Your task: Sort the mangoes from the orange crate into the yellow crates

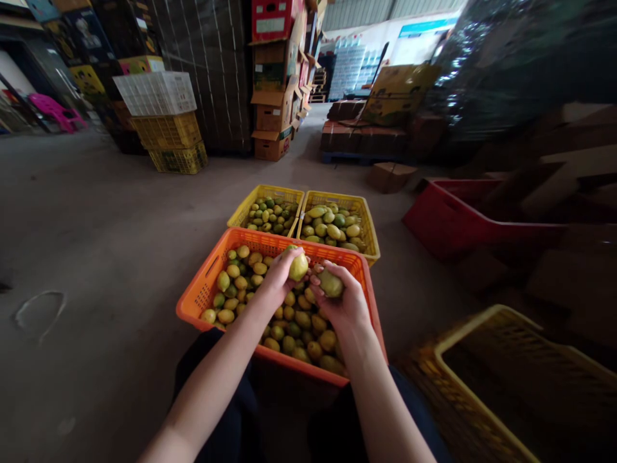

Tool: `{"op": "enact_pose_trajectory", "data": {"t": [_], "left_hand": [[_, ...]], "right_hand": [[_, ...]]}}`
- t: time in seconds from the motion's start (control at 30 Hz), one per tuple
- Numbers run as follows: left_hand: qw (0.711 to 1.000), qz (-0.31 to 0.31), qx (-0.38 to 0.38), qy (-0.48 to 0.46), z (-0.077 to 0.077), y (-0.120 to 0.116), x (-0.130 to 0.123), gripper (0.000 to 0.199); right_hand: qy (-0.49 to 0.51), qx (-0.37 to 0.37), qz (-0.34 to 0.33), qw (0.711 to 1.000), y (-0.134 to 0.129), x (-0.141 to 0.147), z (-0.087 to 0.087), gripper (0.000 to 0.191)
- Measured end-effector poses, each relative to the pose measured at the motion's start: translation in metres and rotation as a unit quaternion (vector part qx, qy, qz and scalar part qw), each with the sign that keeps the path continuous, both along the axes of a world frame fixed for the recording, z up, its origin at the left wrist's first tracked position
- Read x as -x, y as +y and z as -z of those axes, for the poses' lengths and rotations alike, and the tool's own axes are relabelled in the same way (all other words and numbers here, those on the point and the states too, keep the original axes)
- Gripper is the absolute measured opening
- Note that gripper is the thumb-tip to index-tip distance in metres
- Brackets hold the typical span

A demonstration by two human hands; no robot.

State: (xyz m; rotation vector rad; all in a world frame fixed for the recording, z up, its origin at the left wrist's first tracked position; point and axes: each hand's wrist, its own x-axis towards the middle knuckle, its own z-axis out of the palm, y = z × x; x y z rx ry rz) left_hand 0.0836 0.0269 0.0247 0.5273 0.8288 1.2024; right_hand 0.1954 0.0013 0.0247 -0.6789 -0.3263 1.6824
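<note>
An orange crate full of yellow and green lemons stands in front of me. Over its middle, my left hand is closed round a yellow-green lemon. Just to the right, my right hand grips a duller green lemon, with the fingertips of both hands close together. Beyond the orange crate, two yellow crates stand side by side: the left one holds smaller, greener fruit, and the right one holds larger yellow-green fruit.
A yellow crate stands at the lower right, near a red tub by cardboard pieces. Stacked white and yellow crates stand at the back left. A cardboard box lies on the floor beyond the crates.
</note>
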Motion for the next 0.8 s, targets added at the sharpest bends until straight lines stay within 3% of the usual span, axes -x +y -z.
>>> {"op": "enact_pose_trajectory", "data": {"t": [0.2,0.47,0.63,0.8], "left_hand": [[0.999,-0.004,0.023,-0.025,0.001,0.001,-0.001,0.019],[0.972,-0.043,0.097,-0.209,0.0,0.004,0.006,0.023],[0.974,0.006,0.112,-0.198,-0.001,0.004,0.01,0.03],[0.978,0.068,0.056,-0.189,0.001,0.001,0.012,0.041]], "right_hand": [[0.019,0.004,-0.004,1.0,0.001,-0.004,-0.001,0.01],[0.068,0.076,0.038,0.994,0.007,-0.004,0.006,0.01],[0.078,0.07,0.016,0.994,0.007,-0.004,0.008,0.013],[0.038,0.014,-0.026,0.999,0.01,-0.002,0.016,0.025]]}}
